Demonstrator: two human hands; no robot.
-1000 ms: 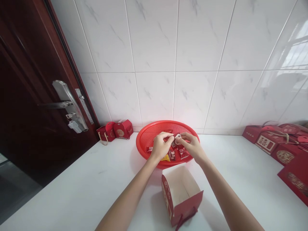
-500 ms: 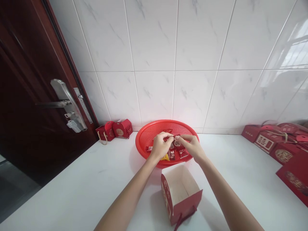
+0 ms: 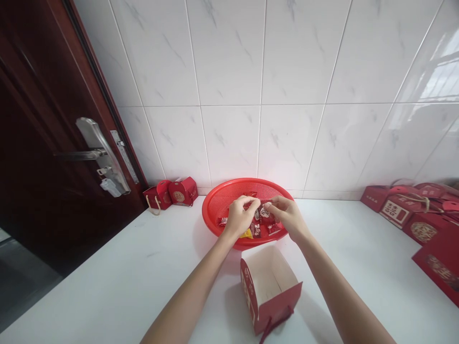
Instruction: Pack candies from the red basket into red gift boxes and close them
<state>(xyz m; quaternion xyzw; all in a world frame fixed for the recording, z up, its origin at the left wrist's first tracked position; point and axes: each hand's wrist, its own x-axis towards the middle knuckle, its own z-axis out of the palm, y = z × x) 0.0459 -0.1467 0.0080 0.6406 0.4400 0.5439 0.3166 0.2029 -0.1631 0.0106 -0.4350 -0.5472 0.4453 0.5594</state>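
A red plastic basket (image 3: 215, 200) with a perforated wall holds several small wrapped candies (image 3: 256, 230), mostly dark red, one yellow. Above them, my left hand (image 3: 241, 215) has its thumb and fingers pressed together; what is between them, if anything, is too small to make out. My right hand (image 3: 289, 219) pinches at the edge of a dark red wrapped candy (image 3: 266, 215) with a pale printed character. The fingertips of both hands are slightly apart. Between my forearms stands an open red gift box (image 3: 271, 277), its pale inside facing up and a red cord handle hanging at its front.
Two small red gift boxes (image 3: 182, 192) stand at the back left beside the dark door (image 3: 43, 143). More red boxes (image 3: 423, 224) are piled at the right. The white tabletop (image 3: 150, 267) meets a tiled wall (image 3: 229, 138) behind the basket.
My right fingertips have moved slightly right, away from my left ones, and more of the gap between them shows. The open gift box and basket have stayed in place.
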